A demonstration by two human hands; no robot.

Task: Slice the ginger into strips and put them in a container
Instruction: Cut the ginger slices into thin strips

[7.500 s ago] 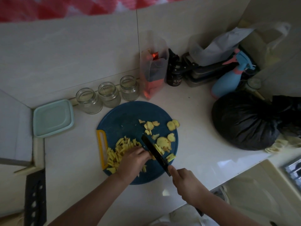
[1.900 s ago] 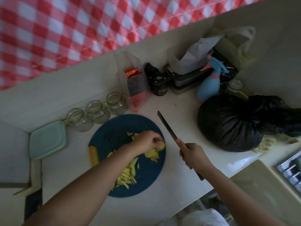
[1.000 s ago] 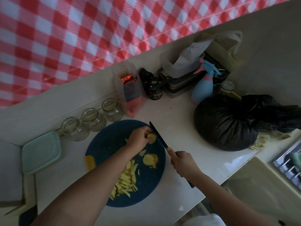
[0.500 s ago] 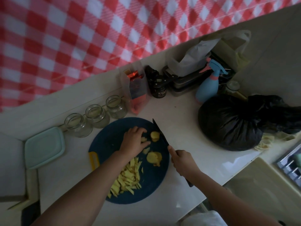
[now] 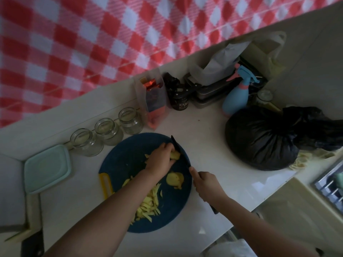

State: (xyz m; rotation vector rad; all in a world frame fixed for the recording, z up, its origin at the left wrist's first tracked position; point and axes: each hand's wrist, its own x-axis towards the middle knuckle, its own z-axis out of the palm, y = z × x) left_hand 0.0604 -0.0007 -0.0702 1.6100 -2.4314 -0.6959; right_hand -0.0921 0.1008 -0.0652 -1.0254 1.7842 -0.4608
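Observation:
A round blue cutting board (image 5: 130, 151) lies on the white counter. My left hand (image 5: 160, 160) presses down on a small stack of ginger slices (image 5: 175, 155) at the board's far right. My right hand (image 5: 206, 183) grips the handle of a black knife (image 5: 181, 152), whose blade stands against the right side of that stack. A second stack of slices (image 5: 175, 179) lies nearer me. A heap of cut ginger strips (image 5: 148, 205) sits on the board's near part, partly hidden by my left forearm. A pale green lidded container (image 5: 47, 168) rests at the left.
Three empty glass jars (image 5: 105, 132) line the wall behind the board. A clear bag (image 5: 154, 102), a dark jar (image 5: 179, 101), a blue spray bottle (image 5: 236, 97) and a big black bag (image 5: 263, 140) crowd the back right. The counter edge runs near my right arm.
My left hand has closed down over the far ginger stack and the knife blade has come against it. Earlier, the hand gathered loose slices into stacks while the knife was lifted aside.

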